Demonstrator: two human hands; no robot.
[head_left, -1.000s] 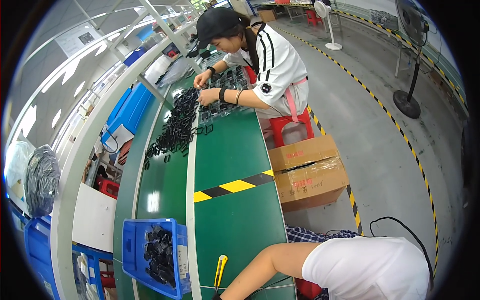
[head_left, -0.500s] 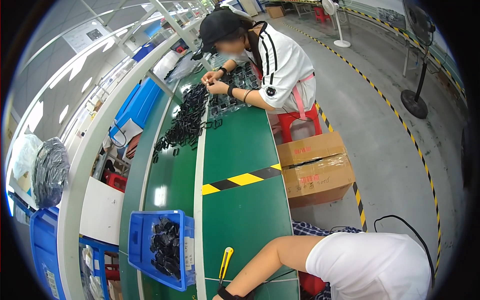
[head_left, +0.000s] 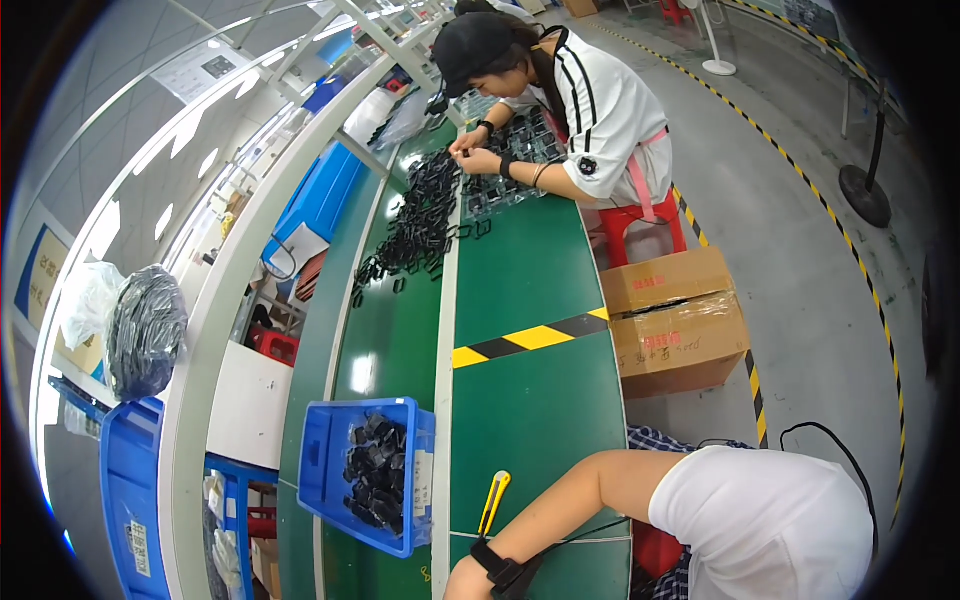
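Note:
My right arm [head_left: 575,505] reaches in from the lower right, in a white sleeve, with a black strap [head_left: 497,566] at the wrist and a cord running from it. Only the back part of my right hand [head_left: 466,580] shows at the lower edge; its fingers are cut off, so any held thing is hidden. My left hand is out of view. Just above the strap, a yellow box cutter [head_left: 494,502] lies on the green bench [head_left: 530,410]. Left of it, a blue bin [head_left: 318,450] holds a heap of black pieces [head_left: 376,475].
Farther along, a co-worker [head_left: 600,110] in a black cap pinches something small over black frames [head_left: 415,220] heaped on the green belt. A cardboard box [head_left: 680,340] stands right of the bench. Yellow-black tape [head_left: 530,338] crosses the bench. A white rail [head_left: 445,380] divides belt and bench.
The whole view has shifted, so the scene sits farther right and slightly higher. More of my right wrist and hand shows at the lower edge. The box cutter and bin keep their places.

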